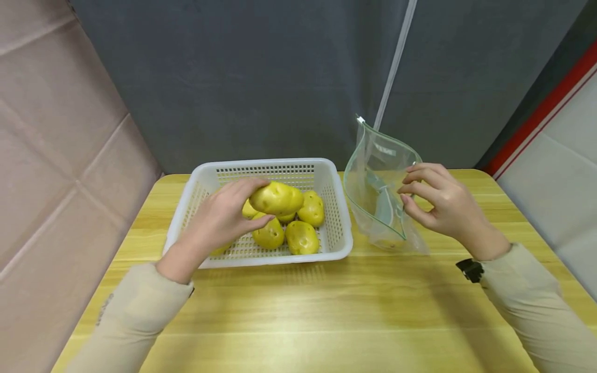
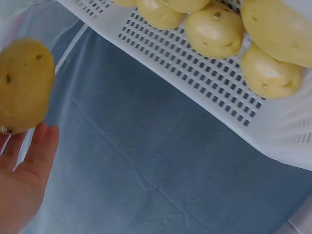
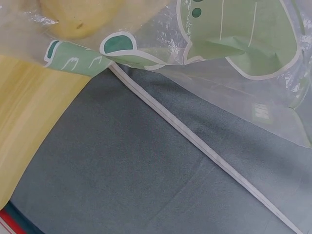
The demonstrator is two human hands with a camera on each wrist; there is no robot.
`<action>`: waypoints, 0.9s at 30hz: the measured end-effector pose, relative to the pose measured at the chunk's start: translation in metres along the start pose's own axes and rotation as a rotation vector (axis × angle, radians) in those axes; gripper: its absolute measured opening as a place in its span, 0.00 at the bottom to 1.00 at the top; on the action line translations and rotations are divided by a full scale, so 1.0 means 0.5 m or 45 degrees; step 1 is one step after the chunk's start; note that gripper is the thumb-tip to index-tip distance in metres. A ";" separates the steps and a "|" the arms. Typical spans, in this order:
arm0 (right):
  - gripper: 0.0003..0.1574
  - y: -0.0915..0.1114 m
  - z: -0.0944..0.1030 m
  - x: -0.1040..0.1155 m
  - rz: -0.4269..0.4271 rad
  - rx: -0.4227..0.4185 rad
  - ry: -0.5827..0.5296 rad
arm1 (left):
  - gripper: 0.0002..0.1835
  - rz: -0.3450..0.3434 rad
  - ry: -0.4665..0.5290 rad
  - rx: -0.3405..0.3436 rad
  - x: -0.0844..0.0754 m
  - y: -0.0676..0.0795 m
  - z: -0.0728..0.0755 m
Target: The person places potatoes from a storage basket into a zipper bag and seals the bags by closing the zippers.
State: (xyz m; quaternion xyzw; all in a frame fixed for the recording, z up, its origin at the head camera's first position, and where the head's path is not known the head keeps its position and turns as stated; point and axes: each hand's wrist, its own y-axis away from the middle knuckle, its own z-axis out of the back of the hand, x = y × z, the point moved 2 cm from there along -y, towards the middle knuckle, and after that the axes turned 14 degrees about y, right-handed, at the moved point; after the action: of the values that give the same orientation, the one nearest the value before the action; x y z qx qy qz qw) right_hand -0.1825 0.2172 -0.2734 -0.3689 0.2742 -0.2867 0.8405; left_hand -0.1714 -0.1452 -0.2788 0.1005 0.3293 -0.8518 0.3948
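1. Beige cloth was worn over both forearms, as the left sleeve [image 1: 135,305] and the right sleeve [image 1: 527,295]; a black device [image 1: 470,270] was seen at the right cuff.
2. Wooden tabletop [image 1: 280,321], yellow and glossy, was spread out below and between the two hands.
3. By the left hand [image 1: 226,210], a yellow potato [image 1: 275,198] was gripped, with the thumb set below and the fingers curved over the top; it was held raised, apart from the basket in the left wrist view.
4. By the right hand [image 1: 438,199], bent at the fingers, the near edge of a clear bag [image 1: 384,199] was pinched, and the bag's mouth was held wide. That hand was not shown in its own wrist view.
5. Green print was seen on the bag, just left of the right hand, and a white slider [image 1: 360,119] was set at the mouth's far corner.
6. Beneath and beyond the left hand, a white perforated basket [image 1: 275,261] was placed, with several potatoes [image 1: 302,238] heaped inside.
7. Past both hands, a grey curtain [image 1: 261,83] was hung, crossed by a pale strip [image 1: 396,62].
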 end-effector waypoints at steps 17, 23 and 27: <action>0.28 -0.002 0.001 0.002 0.005 -0.013 -0.003 | 0.32 -0.238 -0.059 -0.335 -0.063 -0.033 -0.011; 0.28 -0.004 0.000 0.003 -0.009 -0.014 -0.015 | 0.31 -0.297 -0.005 -0.362 -0.080 -0.053 -0.023; 0.29 -0.004 -0.001 0.004 0.001 0.000 0.004 | 0.29 -0.343 0.017 -0.365 -0.091 -0.065 -0.036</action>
State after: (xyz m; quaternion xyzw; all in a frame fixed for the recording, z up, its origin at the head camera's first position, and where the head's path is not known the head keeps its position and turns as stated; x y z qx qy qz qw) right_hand -0.1822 0.2144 -0.2724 -0.3684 0.2755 -0.2871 0.8402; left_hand -0.1667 -0.0908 -0.2571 0.0041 0.4603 -0.8407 0.2853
